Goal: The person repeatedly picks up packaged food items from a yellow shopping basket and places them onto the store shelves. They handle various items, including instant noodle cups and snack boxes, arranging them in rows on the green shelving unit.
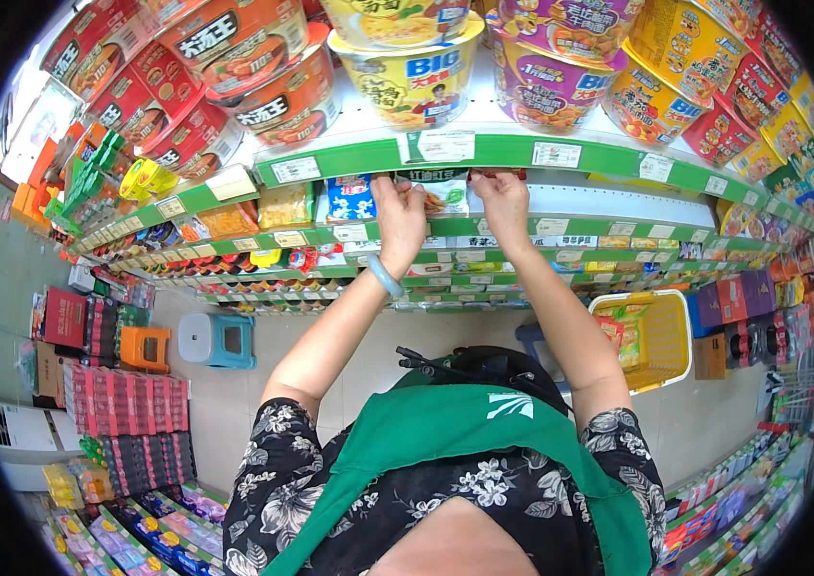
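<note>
On the shelf below the instant noodle tubs, my left hand (400,216) has its fingers on the left edge of a dark-topped plastic food packet (448,198). A blue packet (351,197) stands just left of those fingers. My right hand (504,204) is at the packet's upper right, its fingertips at a red package (511,173) partly hidden under the green shelf edge. Whether it grips the red package cannot be told. A pale bangle circles my left wrist.
Stacked noodle tubs (407,79) stand on the upper shelf, above a green price rail (493,151). On the floor are a yellow basket (666,345) with packets at the right, and a blue stool (234,342) and an orange stool (146,348) at the left.
</note>
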`<state>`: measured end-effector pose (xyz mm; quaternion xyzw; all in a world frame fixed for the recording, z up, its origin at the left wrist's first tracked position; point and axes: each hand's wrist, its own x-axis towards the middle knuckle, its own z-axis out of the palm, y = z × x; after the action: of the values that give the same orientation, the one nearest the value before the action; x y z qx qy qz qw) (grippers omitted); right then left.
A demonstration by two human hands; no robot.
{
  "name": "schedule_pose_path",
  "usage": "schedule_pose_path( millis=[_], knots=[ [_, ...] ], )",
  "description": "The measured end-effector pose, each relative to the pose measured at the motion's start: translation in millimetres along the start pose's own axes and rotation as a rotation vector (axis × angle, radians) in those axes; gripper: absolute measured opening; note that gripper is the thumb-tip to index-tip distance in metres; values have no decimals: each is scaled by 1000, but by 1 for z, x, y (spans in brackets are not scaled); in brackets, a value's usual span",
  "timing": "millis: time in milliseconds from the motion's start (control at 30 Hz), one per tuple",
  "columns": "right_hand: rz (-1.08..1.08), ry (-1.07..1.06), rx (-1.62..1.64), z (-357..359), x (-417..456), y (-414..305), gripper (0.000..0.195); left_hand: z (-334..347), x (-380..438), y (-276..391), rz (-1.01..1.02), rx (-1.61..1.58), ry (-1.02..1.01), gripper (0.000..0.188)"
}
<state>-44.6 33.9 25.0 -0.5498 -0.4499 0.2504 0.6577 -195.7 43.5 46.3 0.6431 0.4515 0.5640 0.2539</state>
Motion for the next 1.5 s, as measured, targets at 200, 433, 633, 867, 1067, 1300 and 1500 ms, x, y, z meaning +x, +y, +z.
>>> schedule_pose_path(
  millis=[200,433,633,867,1067,1300,1500],
  knots=[
    [-54,18,-7,16,-4,12,20,-11,5,-12,-26,-200,-91,38],
    [142,-105,309,13,-26,-12,15,-22,-1,-20,-168,-398,-99,14],
    [-345,-62,167,-52,-65,-4,17,-1,-22,15,383,-302,-177,8],
    [-255,200,-120,-189,-92,-8,18,98,-82,65,75,-486,-518,5],
    [194,579,44,-332,-123,91,16,247,-174,58,-423,-408,-982,6],
    [641,502,-385,-455,-190,205,11,373,-311,-8,-1003,-34,-1148,6],
    [764,495,-530,-476,-215,287,14,417,-367,-49,-1095,116,-1173,10]
  ],
)
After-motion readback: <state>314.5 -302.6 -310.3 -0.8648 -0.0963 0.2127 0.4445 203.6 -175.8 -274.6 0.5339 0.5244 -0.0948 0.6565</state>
